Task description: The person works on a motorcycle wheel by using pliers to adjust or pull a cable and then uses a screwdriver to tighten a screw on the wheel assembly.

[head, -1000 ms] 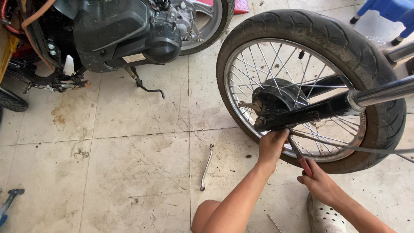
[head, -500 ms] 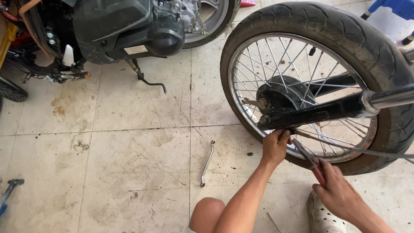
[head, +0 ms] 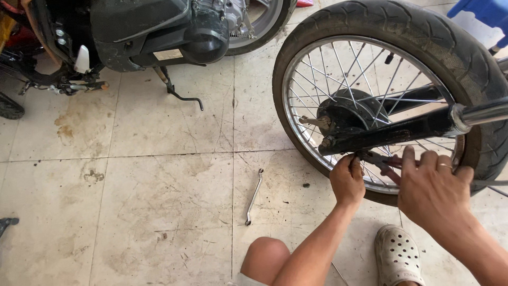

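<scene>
Nearest the camera, a bent knee [head: 263, 255] and a pale perforated clog [head: 398, 255] rested on the stained tile floor [head: 159, 201]. Just above them, the left hand [head: 347, 181] was closed, its fingers pinched on something small under the end of the black swingarm [head: 391, 130]; what it pinched was too small to tell. The right hand [head: 434, 188], a ring on one finger, was curled around the red-handled pliers [head: 382, 161], whose nose pointed toward the same spot at the lower spokes. Both hands worked just beside each other at the rim of the spoked rear wheel [head: 391, 95], which stood upright and was mounted, its tyre on and its hub in place.

A slim double-ended wrench [head: 254, 197] lay loose on the floor to the left of the hands, untouched. Judging from this, the wheel was fitted and only a small fastening job near the axle end remained in hand. Farther off stood another motorcycle [head: 148, 32], its side stand [head: 177, 90] down.
</scene>
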